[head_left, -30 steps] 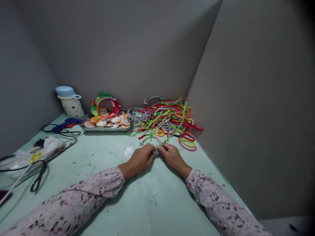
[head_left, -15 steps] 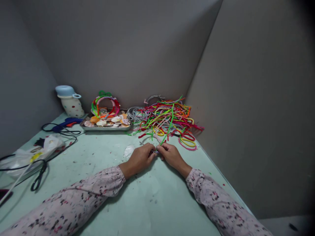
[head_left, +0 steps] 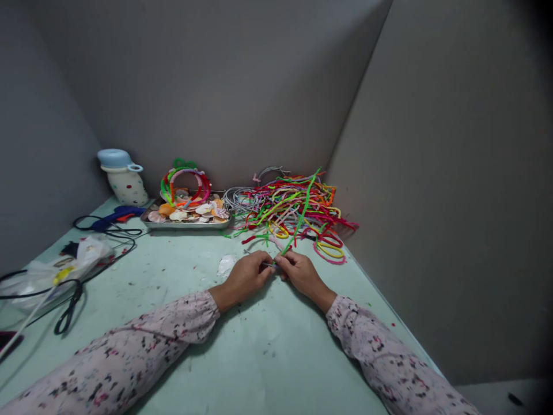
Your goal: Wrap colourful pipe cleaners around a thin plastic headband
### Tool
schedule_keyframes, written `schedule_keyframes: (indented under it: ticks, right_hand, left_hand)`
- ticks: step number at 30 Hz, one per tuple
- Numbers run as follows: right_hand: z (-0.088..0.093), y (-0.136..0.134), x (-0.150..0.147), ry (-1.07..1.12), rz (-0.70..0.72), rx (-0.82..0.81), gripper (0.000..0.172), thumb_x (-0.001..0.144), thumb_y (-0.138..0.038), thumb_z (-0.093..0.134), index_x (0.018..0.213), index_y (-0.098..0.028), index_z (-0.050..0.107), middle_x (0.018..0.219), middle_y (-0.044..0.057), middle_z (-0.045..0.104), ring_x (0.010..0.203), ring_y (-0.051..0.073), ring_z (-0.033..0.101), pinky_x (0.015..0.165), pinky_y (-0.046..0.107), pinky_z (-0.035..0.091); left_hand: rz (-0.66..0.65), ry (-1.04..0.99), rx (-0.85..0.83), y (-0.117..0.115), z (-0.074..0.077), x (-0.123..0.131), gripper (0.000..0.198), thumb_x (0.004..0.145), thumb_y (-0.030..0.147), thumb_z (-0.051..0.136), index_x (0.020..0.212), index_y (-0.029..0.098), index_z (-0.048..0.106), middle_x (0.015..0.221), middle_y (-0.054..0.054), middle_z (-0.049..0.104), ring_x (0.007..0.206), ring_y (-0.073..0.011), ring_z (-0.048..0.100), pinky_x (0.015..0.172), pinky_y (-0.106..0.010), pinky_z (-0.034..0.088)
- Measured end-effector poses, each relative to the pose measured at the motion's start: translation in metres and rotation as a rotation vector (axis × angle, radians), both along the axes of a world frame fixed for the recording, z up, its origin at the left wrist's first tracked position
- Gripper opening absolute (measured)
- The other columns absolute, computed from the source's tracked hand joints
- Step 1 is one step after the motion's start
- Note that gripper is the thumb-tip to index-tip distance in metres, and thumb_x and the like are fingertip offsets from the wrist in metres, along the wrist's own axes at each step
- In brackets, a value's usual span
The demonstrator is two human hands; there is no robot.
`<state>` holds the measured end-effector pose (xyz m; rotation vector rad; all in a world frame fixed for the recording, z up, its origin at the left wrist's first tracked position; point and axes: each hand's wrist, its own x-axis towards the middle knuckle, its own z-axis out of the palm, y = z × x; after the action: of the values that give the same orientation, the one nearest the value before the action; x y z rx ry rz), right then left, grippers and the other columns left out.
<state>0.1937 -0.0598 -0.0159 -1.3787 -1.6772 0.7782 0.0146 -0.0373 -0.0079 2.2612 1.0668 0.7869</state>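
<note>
A bright green pipe cleaner (head_left: 302,214) runs up and to the right from the fingertips of my right hand (head_left: 303,276), which is closed on its lower end. My left hand (head_left: 247,278) is closed in a pinch on a thin grey wire (head_left: 268,264); a short end of it pokes out behind the fingers. The fingertips of both hands nearly meet, and the place where wire and pipe cleaner come together is mostly hidden. Just beyond the hands lies a tangled pile of coloured pipe cleaners (head_left: 285,202).
A metal tray (head_left: 190,226) of seashells, with colourful hoops (head_left: 203,187) on it, stands at the back. Left of it are a bottle (head_left: 127,185), a blue glue gun (head_left: 114,216), black cables and a plastic bag (head_left: 90,253). Yellow-handled scissors (head_left: 330,251) lie right. Walls enclose the table (head_left: 259,357).
The free length of the green pipe cleaner has swung slightly to the right and now looks straighter. Both hands have stayed almost in place.
</note>
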Motion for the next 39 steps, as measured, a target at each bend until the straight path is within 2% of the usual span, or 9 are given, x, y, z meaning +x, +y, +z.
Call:
schedule_keyframes:
  ticks: [9, 21, 29, 39]
  right_hand:
    - [0.0, -0.001, -0.002, 0.061, 0.034, 0.026, 0.032, 0.089, -0.041, 0.051, 0.078, -0.017, 0.067, 0.06, -0.001, 0.057, 0.056, 0.012, 0.052, 0.055, 0.022, 0.04]
    - [0.003, -0.003, -0.003, -0.003, 0.081, 0.123, 0.029, 0.091, -0.037, 0.05, 0.079, -0.019, 0.069, 0.067, 0.0, 0.06, 0.068, 0.013, 0.055, 0.063, 0.022, 0.042]
    - [0.002, -0.003, -0.002, -0.017, 0.041, 0.088, 0.031, 0.09, -0.04, 0.051, 0.082, -0.017, 0.07, 0.069, 0.001, 0.062, 0.068, 0.014, 0.056, 0.063, 0.022, 0.042]
    - [0.004, -0.004, -0.003, -0.005, 0.052, 0.115, 0.031, 0.09, -0.038, 0.05, 0.08, -0.018, 0.07, 0.069, 0.0, 0.061, 0.067, 0.013, 0.056, 0.064, 0.022, 0.043]
  left_hand:
    - [0.003, -0.143, -0.168, 0.002, 0.0, 0.001, 0.013, 0.078, 0.025, 0.055, 0.084, 0.016, 0.062, 0.076, -0.001, 0.065, 0.071, -0.014, 0.057, 0.064, -0.023, 0.04]
    - [0.006, -0.225, -0.357, 0.01, -0.003, -0.001, 0.018, 0.072, 0.033, 0.062, 0.075, 0.015, 0.063, 0.063, 0.002, 0.057, 0.057, -0.0102, 0.047, 0.053, -0.021, 0.034]
    - [-0.056, -0.188, -0.348, 0.012, -0.004, -0.003, 0.021, 0.077, 0.033, 0.056, 0.079, 0.015, 0.065, 0.061, 0.002, 0.058, 0.057, -0.0109, 0.049, 0.054, -0.022, 0.034]
    - [-0.031, -0.239, -0.373, 0.012, -0.006, -0.001, 0.021, 0.078, 0.034, 0.053, 0.076, 0.014, 0.061, 0.06, 0.002, 0.056, 0.056, -0.0109, 0.05, 0.053, -0.022, 0.036]
